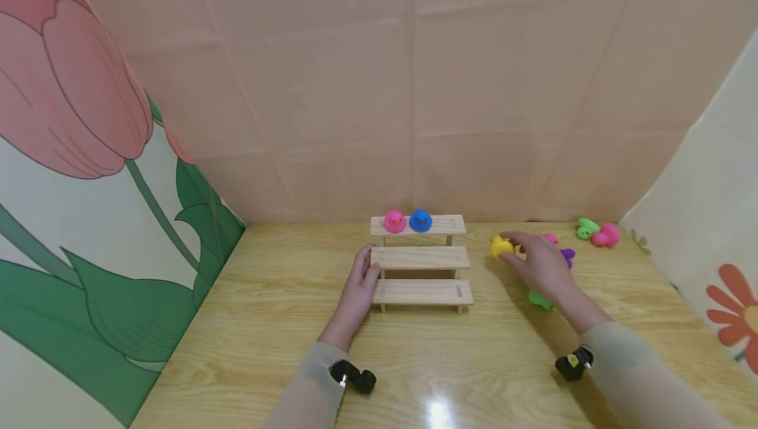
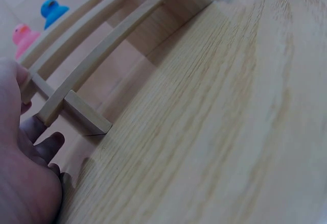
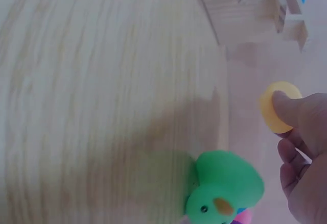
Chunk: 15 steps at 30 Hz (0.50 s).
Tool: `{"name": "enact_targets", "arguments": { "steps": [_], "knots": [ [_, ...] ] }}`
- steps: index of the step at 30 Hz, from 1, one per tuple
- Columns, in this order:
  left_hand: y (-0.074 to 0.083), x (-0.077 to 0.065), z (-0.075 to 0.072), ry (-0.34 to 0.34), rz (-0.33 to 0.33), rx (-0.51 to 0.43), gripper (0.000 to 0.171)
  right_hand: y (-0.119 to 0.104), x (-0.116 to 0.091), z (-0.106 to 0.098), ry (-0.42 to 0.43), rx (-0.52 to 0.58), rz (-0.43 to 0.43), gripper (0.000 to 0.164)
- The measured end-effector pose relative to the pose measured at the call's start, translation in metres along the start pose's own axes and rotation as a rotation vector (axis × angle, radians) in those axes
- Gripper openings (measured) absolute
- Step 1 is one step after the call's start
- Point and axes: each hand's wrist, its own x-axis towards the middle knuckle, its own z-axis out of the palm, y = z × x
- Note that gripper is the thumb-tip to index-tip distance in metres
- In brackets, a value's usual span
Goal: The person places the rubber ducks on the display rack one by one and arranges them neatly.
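Observation:
A three-step wooden rack (image 1: 420,257) stands at the middle of the table, with a pink rubber duck (image 1: 394,221) and a blue rubber duck (image 1: 421,220) side by side on its top step. My left hand (image 1: 358,284) grips the rack's left end; in the left wrist view, fingers curl at the edge of the wooden steps (image 2: 94,63). To the right of the rack, my right hand (image 1: 541,268) pinches a yellow rubber duck (image 1: 501,247) between thumb and fingers. The right wrist view shows this yellow duck (image 3: 273,106) held above the table, its underside partly covered by the thumb.
Below the right hand lies a green duck (image 1: 540,299), and a purple one (image 1: 568,256) and a pink one (image 1: 551,238) are partly hidden behind it. Farther right, a green duck (image 1: 586,228) and a pink duck (image 1: 606,235) sit near the back wall.

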Motion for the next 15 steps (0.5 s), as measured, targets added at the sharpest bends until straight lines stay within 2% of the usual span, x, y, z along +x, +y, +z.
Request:
{"name": "enact_targets", "arguments": {
  "steps": [7,15],
  "knots": [
    [0.001,-0.002,0.000,-0.003,-0.007,0.007,0.055,-0.017,0.001,-0.002,0.115,0.008,-0.047,0.046],
    [0.003,-0.002,0.000,-0.004,-0.005,0.000,0.055,-0.035,0.003,-0.004,0.206,0.073,-0.052,0.036]
  ]
}}
